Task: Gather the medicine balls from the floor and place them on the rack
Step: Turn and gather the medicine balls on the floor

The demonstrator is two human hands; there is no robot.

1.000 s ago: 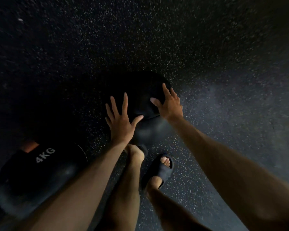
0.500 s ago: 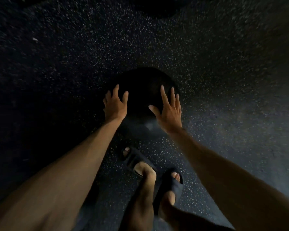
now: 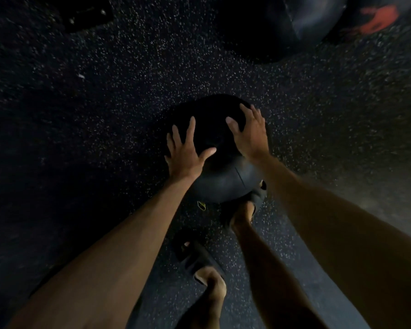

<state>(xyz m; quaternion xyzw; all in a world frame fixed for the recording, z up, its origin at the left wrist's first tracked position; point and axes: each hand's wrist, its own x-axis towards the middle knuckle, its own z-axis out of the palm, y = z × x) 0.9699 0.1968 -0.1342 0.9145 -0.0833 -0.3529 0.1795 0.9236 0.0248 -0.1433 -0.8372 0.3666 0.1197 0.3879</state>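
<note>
A black medicine ball (image 3: 220, 176) is in the middle of the head view, low over the dark speckled floor (image 3: 105, 115). Its near edge covers the toes of my right foot. My left hand (image 3: 188, 150) lies on its left side with fingers spread and the thumb across the top. My right hand (image 3: 249, 131) presses on its upper right side. The ball is gripped between both palms. Two more balls lie at the top right: a large black ball (image 3: 294, 24) and a ball with a red mark (image 3: 377, 20). No rack is in view.
My feet in dark slides stand just behind the held ball, the right foot (image 3: 243, 212) under its edge and the left foot (image 3: 199, 260) further back. A dark object (image 3: 86, 13) lies on the floor at the top left.
Both hands have closed in on the ball's sides and the ball now overlaps my right foot. The 4KG ball at lower left has left the view; two balls have appeared top right.
</note>
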